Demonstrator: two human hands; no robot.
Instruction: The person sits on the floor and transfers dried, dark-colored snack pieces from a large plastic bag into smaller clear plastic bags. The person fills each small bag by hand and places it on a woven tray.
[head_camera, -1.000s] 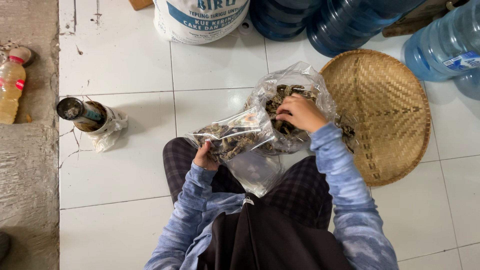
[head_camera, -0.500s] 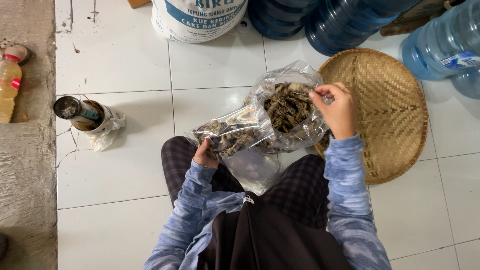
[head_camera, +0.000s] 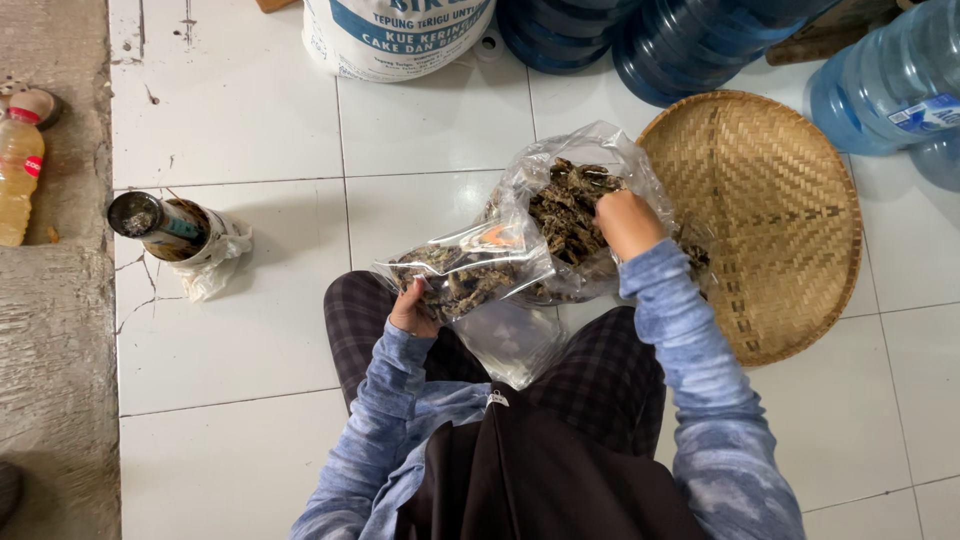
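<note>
Small clear plastic bag of dark dried pieces (head_camera: 462, 272) sits just above the person's left knee, tilted, mouth facing right toward the big bag. Left hand (head_camera: 412, 310) grips it from below at its near-left corner; fingers curled shut on the plastic, thumb side visible. Held up that way so the open mouth stays beside the big bag's opening, a short path between the two.

Large clear plastic bag of the same dark dried material (head_camera: 570, 215) stands on the white tiled floor (head_camera: 250, 340) just past the knees, top gaping open and propped by its own contents. Right hand (head_camera: 625, 220) is in its mouth, wrist bent down, back of hand toward camera. Fingers buried in the material: cannot tell if they're spread or pinching anything.

Another empty-looking clear bag (head_camera: 510, 345) lies on the lap between the knees, partly under the small bag.

Round woven bamboo tray (head_camera: 770, 220) lies flat on the floor, right of the big bag, touching or slightly under it; some dark pieces on its near-left edge, behind the sleeve.

Further out: cylindrical can in a crumpled plastic wrap (head_camera: 165, 230) on the floor at left, well apart. Plastic bottle of yellowish liquid (head_camera: 22, 170) on the grey concrete strip, far left.

Cut off at top: white printed sack (head_camera: 400, 35), dark blue water jugs (head_camera: 640, 40), light blue jug (head_camera: 890, 90) at far right. What the dried pieces are, I can't make out. Small bag's mouth is hidden by glare and the overlap.
</note>
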